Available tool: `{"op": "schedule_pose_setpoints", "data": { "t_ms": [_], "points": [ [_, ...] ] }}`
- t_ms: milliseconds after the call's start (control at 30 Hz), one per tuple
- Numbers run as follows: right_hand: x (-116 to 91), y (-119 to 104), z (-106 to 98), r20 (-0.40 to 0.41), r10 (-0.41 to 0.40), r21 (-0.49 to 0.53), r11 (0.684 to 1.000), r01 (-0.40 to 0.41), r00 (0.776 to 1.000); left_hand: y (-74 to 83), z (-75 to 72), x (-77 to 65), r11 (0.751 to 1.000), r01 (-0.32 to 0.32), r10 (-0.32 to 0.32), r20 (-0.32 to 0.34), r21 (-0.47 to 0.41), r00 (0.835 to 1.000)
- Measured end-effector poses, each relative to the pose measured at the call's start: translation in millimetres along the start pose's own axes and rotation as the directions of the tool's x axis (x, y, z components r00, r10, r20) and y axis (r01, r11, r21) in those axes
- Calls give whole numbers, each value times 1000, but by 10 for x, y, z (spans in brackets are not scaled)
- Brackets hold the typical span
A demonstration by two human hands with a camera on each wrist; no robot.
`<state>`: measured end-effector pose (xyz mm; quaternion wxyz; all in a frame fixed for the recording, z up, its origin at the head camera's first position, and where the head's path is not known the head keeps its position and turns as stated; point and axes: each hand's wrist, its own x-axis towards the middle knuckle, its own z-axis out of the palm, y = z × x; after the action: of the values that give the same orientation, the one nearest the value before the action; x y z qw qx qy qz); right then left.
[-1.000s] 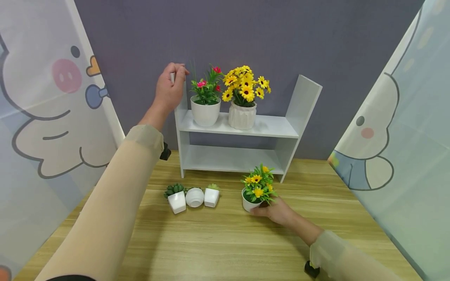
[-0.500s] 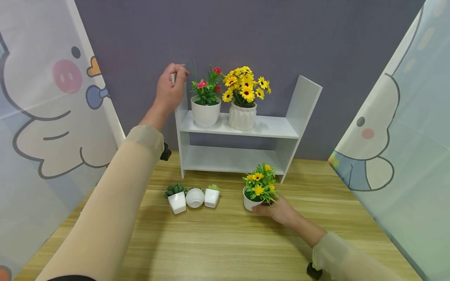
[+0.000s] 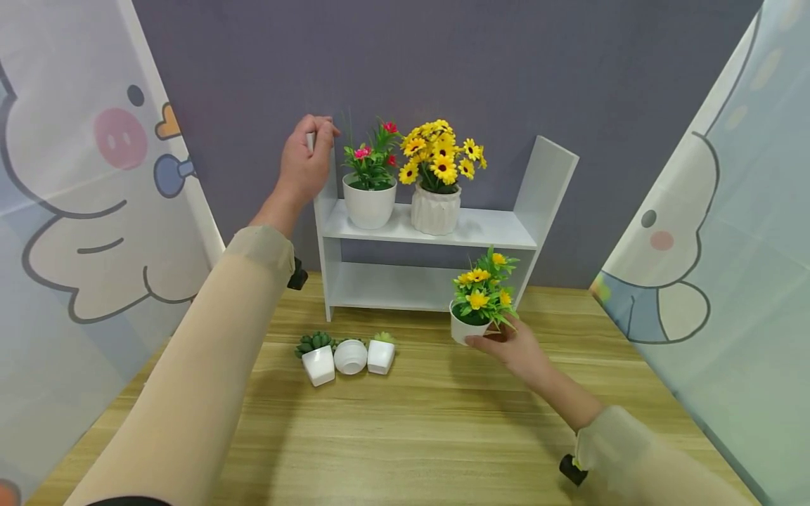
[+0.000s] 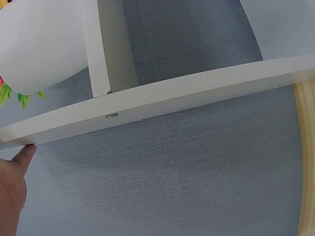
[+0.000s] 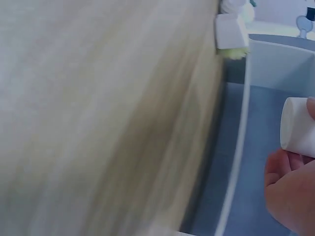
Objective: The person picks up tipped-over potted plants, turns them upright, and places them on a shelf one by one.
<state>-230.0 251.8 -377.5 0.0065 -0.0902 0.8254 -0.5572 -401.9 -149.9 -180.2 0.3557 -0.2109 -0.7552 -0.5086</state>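
My left hand [image 3: 305, 160] grips the top of the left side panel of a white two-tier shelf [image 3: 493, 223]. In the left wrist view a fingertip of that left hand [image 4: 11, 189] presses on the panel [image 4: 162, 98]. My right hand [image 3: 520, 358] holds a small potted plant [image 3: 467, 329] with yellow flowers by its white pot, raised in front of the shelf's lower right part. The right wrist view catches the white pot [image 5: 297, 127] and my curled fingers at the edge. On the upper tier stand a red-flowered potted plant [image 3: 370, 204] and a yellow-flowered one [image 3: 436, 211].
Three little white-potted succulents lie tipped over in a row on the wooden table [image 3: 354, 443]: a dark green one [image 3: 318, 365], a round-potted one [image 3: 351, 357] and a light green one [image 3: 381, 357]. A grey wall [image 3: 443, 63] backs the shelf.
My right hand has lifted the yellow-flowered plant off the table, up and slightly right toward the shelf. The left hand keeps its hold on the side panel.
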Motion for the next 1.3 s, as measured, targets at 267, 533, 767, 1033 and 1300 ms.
{"op": "schedule_pose_setpoints", "data": {
  "t_ms": [267,533,767,1033,1300],
  "points": [
    [45,-237,-203,-31,-76,-86,994,73,997,-4,7,16,1000,-4,4,-10,-9,1000],
    [82,-517,-352,-85,-74,-127,990,63,994,-10,0,22,1000,-6,6,-8,6,1000],
    [136,-680,-447,-169,-121,-202,976,86,978,-17,4,18,1000,-6,6,-7,18,1000],
    [214,-820,-544,-213,-124,-228,971,74,969,-9,12,10,1000,-6,6,-17,-1,1000],
    [340,-914,-584,-244,-113,-252,966,50,963,-12,15,6,1000,0,0,-11,-8,1000]
  ]
}}
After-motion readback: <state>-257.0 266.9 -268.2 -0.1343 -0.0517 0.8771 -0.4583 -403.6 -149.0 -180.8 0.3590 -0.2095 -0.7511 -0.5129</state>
